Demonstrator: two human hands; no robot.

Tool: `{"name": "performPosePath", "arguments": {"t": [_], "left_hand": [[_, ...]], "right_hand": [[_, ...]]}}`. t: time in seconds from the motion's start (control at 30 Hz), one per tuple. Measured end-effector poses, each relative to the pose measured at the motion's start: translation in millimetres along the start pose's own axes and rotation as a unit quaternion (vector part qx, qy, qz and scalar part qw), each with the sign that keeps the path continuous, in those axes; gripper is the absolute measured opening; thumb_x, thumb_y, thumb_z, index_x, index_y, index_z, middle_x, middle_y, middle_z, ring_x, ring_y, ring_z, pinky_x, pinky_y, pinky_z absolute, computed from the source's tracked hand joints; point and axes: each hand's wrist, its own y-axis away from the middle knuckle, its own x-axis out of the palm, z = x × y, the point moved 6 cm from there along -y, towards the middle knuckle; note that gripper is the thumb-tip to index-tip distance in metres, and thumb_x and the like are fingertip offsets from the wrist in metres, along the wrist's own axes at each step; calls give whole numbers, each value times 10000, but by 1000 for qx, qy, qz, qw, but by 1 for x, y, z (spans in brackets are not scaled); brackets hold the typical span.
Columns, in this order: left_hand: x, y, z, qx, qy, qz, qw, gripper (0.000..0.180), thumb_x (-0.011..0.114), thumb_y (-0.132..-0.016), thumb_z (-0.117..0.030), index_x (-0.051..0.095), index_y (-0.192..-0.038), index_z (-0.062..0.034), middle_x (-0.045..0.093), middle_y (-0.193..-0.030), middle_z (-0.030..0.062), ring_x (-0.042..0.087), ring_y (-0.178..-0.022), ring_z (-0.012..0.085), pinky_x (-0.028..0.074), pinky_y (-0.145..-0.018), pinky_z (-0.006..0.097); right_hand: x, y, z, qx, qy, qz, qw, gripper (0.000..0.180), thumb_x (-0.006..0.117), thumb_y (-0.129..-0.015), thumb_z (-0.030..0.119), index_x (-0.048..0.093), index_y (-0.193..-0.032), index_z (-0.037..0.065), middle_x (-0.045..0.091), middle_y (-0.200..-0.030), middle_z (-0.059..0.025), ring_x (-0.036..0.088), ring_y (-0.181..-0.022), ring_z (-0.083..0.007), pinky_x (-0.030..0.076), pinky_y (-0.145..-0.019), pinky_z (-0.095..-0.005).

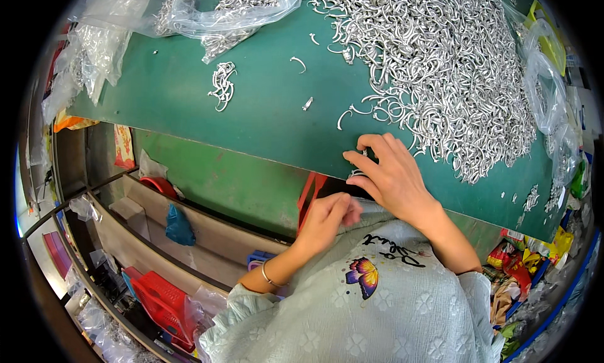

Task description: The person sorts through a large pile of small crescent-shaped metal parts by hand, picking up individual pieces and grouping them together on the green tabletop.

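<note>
- Both hands were apart from each other, just right of the frame's centre: the left hand [327,219] lower, the right hand [395,177] above it.
- Left fingers were curled in front of the near edge of the tabletop [251,133]; whether they gripped anything, I could not tell.
- Right thumb and forefinger stood apart at that edge, with a few silvery pieces [357,173] showing between them; whether any was gripped, I could not tell.
- A pale shirt [340,319] with a butterfly print filled the bottom centre.
- A red basket [162,306] sat at the lower left.
- Beyond the hands, a loose curved piece [299,63] and a small cluster [222,86] lay on the green surface, upper centre and upper left.
- A large heap [440,80] of curved silvery pieces covered the upper right.
- A clear plastic bag [236,23] holding similar pieces lay at the upper left.
</note>
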Motion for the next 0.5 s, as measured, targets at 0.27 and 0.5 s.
{"name": "performPosePath", "arguments": {"t": [0.27, 0.5], "left_hand": [[15, -34, 7, -99, 518, 179, 831, 440, 326, -1039, -308, 534, -1212, 40, 628, -1199, 207, 616, -1132, 340, 460, -1039, 479], [28, -45, 41, -104, 459, 121, 874, 280, 448, -996, -136, 614, -1147, 31, 649, -1128, 132, 635, -1019, 229, 520, -892, 357]], "right_hand": [[9, 33, 12, -27, -24, 9, 999, 258, 628, -739, 77, 634, -992, 29, 548, -1010, -99, 538, -890, -257, 439, -737, -366], [-2, 68, 17, -82, -102, -65, 989, 165, 667, -772, 75, 661, -933, 33, 571, -924, -63, 554, -836, -235, 420, -714, -344]]}}
